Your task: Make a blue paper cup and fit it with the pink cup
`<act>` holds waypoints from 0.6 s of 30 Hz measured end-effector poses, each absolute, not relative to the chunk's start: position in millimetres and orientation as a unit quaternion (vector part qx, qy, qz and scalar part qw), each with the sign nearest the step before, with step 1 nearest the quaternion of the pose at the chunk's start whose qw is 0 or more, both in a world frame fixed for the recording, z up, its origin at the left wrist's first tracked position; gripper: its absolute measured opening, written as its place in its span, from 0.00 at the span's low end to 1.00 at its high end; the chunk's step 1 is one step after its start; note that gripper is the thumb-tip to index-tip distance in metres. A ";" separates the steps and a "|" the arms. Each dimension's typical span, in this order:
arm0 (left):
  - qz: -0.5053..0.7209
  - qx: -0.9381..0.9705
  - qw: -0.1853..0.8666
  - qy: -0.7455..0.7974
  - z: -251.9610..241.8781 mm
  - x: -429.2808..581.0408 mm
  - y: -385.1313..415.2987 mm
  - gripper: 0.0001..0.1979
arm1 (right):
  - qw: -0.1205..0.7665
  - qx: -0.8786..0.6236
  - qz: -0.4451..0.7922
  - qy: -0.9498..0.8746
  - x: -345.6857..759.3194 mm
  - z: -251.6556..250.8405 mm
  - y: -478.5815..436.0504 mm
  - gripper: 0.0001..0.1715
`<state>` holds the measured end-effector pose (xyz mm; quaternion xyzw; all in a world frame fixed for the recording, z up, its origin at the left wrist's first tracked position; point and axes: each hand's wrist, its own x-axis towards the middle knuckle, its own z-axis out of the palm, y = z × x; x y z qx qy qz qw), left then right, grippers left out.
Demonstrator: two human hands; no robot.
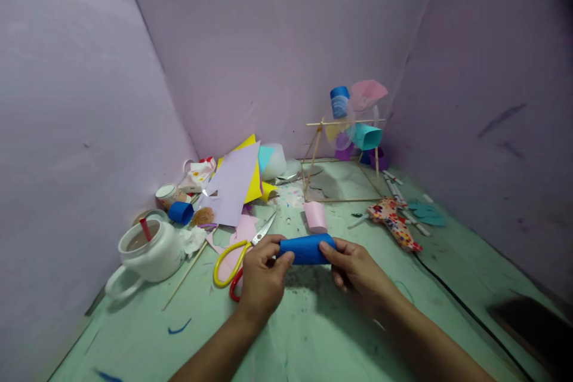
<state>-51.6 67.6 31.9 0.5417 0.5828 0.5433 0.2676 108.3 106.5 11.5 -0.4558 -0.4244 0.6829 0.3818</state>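
A rolled piece of blue paper (307,250) is held level above the green table, one end in each hand. My left hand (264,274) pinches its left end between thumb and fingers. At the right end, my right hand (351,259) grips it with the thumb on the near face. Just beyond the roll stands a small pink paper cup shape (316,216). Scissors (242,253) with one yellow and one red handle lie left of my left hand, partly hidden by it, their blades pointing away.
A stick frame (313,161) bearing a wheel with coloured paper cups stands at the back right. A flowered cloth-covered tool with a cord (394,224) lies right. Left are a white teapot-like pot (152,250), a blue paper cup (181,213) and paper sheets (230,185).
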 end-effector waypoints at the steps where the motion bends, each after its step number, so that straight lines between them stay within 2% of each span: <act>1: 0.545 0.534 0.278 0.583 32.0 -51.9 67.8 0.09 | 0.383 -0.454 0.685 -0.422 107.8 11.9 106.2 0.28; 7: 0.558 0.459 0.364 0.588 30.6 -58.9 72.9 0.08 | 0.390 -0.448 0.693 -0.409 105.9 12.0 104.1 0.27; 15: 0.554 0.439 0.388 0.592 20.5 -64.8 78.9 0.10 | 0.413 -0.467 0.658 -0.423 109.3 13.5 107.2 0.26; 18: 0.551 0.458 0.361 0.597 26.3 -63.3 76.1 0.08 | 0.454 -0.518 0.535 -0.489 110.2 13.3 104.2 0.23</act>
